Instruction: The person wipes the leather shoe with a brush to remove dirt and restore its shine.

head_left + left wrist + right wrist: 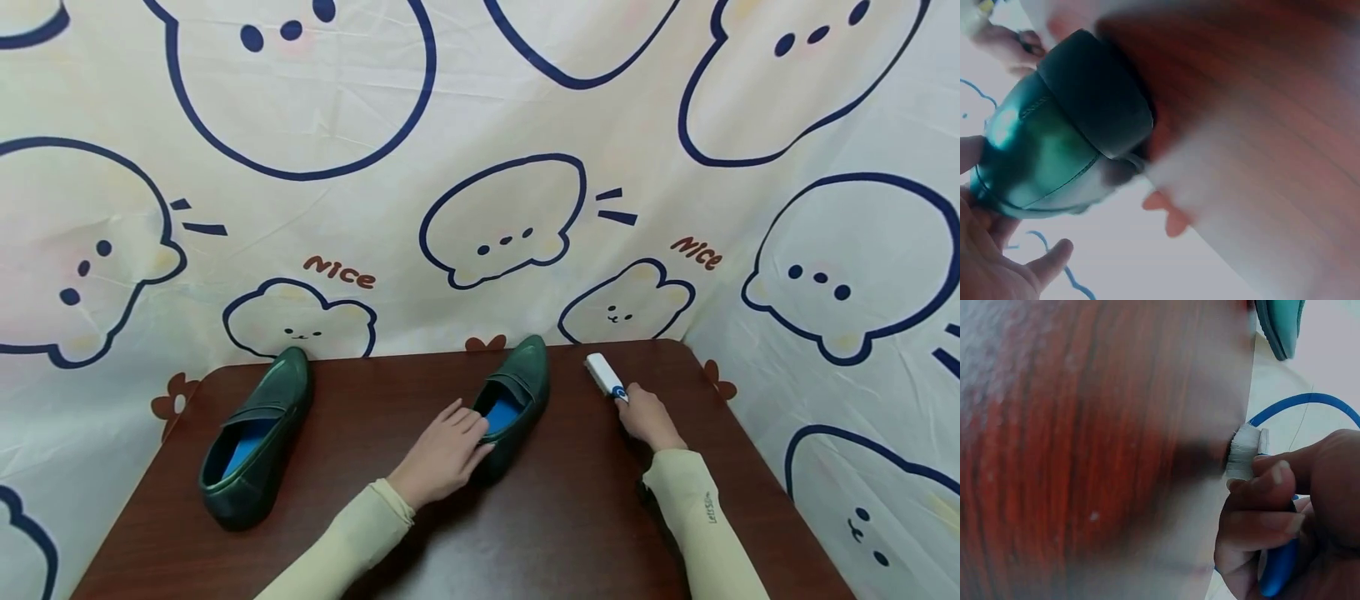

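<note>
A dark green loafer (517,392) with a blue insole lies right of centre, toe toward the back wall. My left hand (444,450) grips it by the rim near the heel. In the left wrist view its heel (1094,94) faces the camera, with the hand (997,262) at the lower left. My right hand (648,417) grips the blue handle (1280,569) of a brush (602,375). White bristles (1244,453) show in the right wrist view, close to the tabletop; contact cannot be told. A matching green loafer (262,433) stands at the left.
The brown wooden table (555,533) ends at the back against a white cloth (405,217) printed with cartoon faces. More of this cloth hangs along the left and right sides. Both loafer toes lie close to the back edge.
</note>
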Available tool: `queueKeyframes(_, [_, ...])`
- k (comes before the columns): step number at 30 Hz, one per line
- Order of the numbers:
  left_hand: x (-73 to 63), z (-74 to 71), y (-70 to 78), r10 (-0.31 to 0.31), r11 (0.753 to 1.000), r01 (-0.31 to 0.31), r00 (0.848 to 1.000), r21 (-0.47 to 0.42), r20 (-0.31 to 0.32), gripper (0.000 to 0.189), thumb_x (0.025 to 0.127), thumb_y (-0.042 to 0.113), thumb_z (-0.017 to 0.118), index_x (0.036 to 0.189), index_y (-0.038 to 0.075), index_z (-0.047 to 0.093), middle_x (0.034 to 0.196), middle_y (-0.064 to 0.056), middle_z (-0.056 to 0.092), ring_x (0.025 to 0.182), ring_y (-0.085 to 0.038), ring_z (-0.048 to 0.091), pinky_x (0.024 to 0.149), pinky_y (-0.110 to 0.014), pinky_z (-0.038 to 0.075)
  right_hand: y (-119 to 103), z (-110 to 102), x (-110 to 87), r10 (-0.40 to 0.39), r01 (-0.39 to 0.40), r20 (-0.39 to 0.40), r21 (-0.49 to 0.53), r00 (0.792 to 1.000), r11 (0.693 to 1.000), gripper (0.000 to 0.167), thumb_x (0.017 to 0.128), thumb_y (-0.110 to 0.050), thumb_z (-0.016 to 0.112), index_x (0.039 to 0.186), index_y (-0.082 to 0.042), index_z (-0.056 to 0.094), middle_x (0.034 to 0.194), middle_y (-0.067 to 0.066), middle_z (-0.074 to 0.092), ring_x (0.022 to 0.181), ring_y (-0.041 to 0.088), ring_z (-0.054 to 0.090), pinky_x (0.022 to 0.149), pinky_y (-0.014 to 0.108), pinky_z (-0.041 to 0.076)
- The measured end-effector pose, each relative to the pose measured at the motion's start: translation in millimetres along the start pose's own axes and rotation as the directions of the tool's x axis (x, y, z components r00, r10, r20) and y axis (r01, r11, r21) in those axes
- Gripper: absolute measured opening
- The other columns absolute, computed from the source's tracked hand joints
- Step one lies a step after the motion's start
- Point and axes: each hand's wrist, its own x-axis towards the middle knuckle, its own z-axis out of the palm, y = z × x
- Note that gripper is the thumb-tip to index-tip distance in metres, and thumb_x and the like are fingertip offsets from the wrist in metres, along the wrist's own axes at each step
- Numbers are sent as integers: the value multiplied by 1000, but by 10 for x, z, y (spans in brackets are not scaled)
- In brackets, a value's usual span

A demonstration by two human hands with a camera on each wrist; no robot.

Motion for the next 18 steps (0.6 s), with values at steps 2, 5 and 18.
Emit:
queueKeyframes(2, [-68,-25,-113,6,1000,-6,1000,-8,-21,17,106,32,59,106,16,59,108,1,65,115,-19,61,119,-48,39,-10,1,5,0,0,9,4,1000,1000,27,108,-15,47,117,11,50,92,22,60,71,27,57,62,37,47])
queueKeyframes(5, [-150,-57,-245,-2,1000,1,998,-22,-63,19,103,32,65,108,14,63,115,-3,68,121,-21,61,118,-49,41,-29,-2,7,4,-4,14,14,1000,1000,27,108,-15,47,117,11,51,93,22,60,72,27,57,62,37,47])
queueKeyframes(18, [-262,95,-253,-202,946,184,979,-266,-42,36,98,36,73,124,13,62,129,-5,60,103,-18,64,89,-36,59,-26,-3,52,19,-19,12,26,1000,999,33,109,-24,51,114,8,54,93,19,62,78,27,58,69,38,49])
